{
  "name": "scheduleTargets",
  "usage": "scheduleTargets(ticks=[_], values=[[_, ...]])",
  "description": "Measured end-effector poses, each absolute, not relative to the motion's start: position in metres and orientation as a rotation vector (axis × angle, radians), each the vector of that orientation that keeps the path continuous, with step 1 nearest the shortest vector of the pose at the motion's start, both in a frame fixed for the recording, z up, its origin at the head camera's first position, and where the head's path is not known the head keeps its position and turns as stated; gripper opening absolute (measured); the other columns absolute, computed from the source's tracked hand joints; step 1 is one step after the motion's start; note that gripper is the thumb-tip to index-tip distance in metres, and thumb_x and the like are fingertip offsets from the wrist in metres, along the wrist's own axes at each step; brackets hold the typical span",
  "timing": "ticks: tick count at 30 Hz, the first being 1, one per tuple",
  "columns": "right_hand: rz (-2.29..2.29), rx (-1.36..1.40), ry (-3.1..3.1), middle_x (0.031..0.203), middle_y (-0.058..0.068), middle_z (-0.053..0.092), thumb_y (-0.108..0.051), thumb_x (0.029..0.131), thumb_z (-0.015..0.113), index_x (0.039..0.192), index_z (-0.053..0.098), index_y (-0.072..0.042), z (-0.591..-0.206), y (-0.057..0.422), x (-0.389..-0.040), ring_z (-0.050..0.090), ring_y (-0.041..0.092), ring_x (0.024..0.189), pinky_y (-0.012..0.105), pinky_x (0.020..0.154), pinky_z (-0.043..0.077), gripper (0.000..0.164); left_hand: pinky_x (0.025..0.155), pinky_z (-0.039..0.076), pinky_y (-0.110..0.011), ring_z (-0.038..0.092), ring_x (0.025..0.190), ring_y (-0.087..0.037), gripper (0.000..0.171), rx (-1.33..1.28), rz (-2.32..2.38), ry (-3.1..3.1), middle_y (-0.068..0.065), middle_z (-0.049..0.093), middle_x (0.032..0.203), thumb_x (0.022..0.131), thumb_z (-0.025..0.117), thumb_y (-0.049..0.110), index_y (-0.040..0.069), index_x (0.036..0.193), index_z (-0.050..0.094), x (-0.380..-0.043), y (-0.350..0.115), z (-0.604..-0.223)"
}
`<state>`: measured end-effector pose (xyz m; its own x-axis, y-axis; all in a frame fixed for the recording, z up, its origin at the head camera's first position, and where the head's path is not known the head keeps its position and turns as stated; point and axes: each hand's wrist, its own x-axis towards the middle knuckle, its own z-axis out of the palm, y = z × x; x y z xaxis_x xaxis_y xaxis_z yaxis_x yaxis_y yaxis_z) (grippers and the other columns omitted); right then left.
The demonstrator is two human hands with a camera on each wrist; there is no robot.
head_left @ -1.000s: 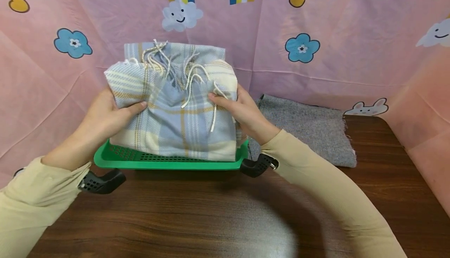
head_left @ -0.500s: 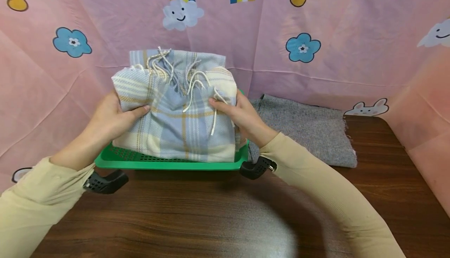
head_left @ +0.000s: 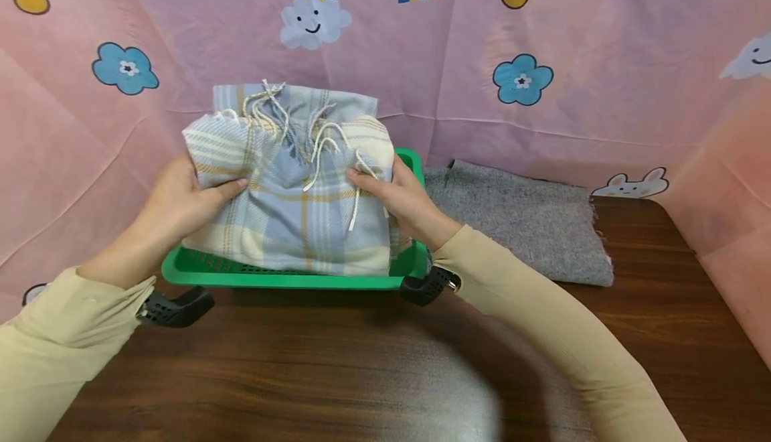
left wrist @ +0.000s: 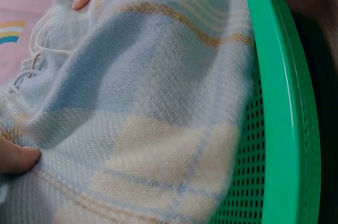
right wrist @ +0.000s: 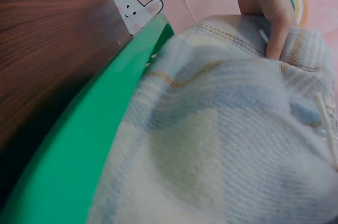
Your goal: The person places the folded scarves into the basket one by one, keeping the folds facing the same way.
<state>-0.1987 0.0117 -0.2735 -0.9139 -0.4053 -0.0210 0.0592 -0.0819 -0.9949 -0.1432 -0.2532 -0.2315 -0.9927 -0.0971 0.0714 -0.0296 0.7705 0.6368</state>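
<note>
A folded plaid scarf point(head_left: 289, 221) in pale blue, cream and mustard, with twisted fringe along its upper part, is held over a green perforated basket point(head_left: 289, 282). At its left side my left hand point(head_left: 183, 194) grips it, thumb pressed on the front and fingers hidden behind. My right hand point(head_left: 409, 197) grips the opposite side in the same way. In the left wrist view, the scarf's lower edge hangs just inside the basket rim point(left wrist: 282, 102). From the right wrist, the left hand point(right wrist: 269, 7) shows with its thumb on the cloth.
A grey cloth point(head_left: 524, 221) with a frayed edge lies right of the basket on the dark wooden table point(head_left: 337, 375). Behind and on both sides hangs a pink printed curtain point(head_left: 458, 40). Each wrist carries a black camera mount point(head_left: 177, 308).
Both hands have lowered the scarf slightly towards the basket, then shifted it a little left. More of the basket's right end now shows. The grip is unchanged.
</note>
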Motion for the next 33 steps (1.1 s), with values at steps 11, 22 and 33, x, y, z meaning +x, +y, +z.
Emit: scheduleTargets(ticks=[11, 22, 33], values=[[-2.004, -0.264, 1.880, 0.130, 0.005, 0.052, -0.022, 0.093, 0.064, 0.142, 0.032, -0.026, -0.279, 0.008, -0.203, 0.056, 0.024, 0.115, 0.047, 0.091, 0.049, 0.059, 0.089, 0.039, -0.057, 0.049, 0.108, -0.047, 0.059, 0.104, -0.977, -2.885, -0.035, 0.050, 0.120, 0.092, 0.062, 0.025, -0.013, 0.130, 0.039, -0.148, -0.255, -0.237], [-1.923, -0.211, 1.928, 0.131, 0.006, 0.052, -0.022, 0.094, 0.063, 0.144, 0.031, -0.025, -0.284, 0.007, -0.204, 0.055, 0.022, 0.116, 0.044, 0.093, 0.047, 0.059, 0.095, 0.036, -0.062, 0.046, 0.114, -0.051, 0.060, 0.103, -0.933, -2.926, -0.038, 0.049, 0.123, 0.090, 0.064, 0.024, -0.012, 0.131, 0.039, -0.151, -0.256, -0.245], [-1.828, -0.203, 1.978, 0.143, 0.005, 0.038, -0.022, 0.097, 0.058, 0.146, 0.024, -0.018, -0.289, 0.006, -0.204, 0.040, 0.020, 0.134, 0.043, 0.109, 0.035, 0.060, 0.093, 0.037, -0.062, 0.046, 0.112, -0.053, 0.061, 0.070, -0.834, -3.002, -0.037, 0.050, 0.120, 0.089, 0.064, 0.024, -0.012, 0.130, 0.039, -0.159, -0.258, -0.255]])
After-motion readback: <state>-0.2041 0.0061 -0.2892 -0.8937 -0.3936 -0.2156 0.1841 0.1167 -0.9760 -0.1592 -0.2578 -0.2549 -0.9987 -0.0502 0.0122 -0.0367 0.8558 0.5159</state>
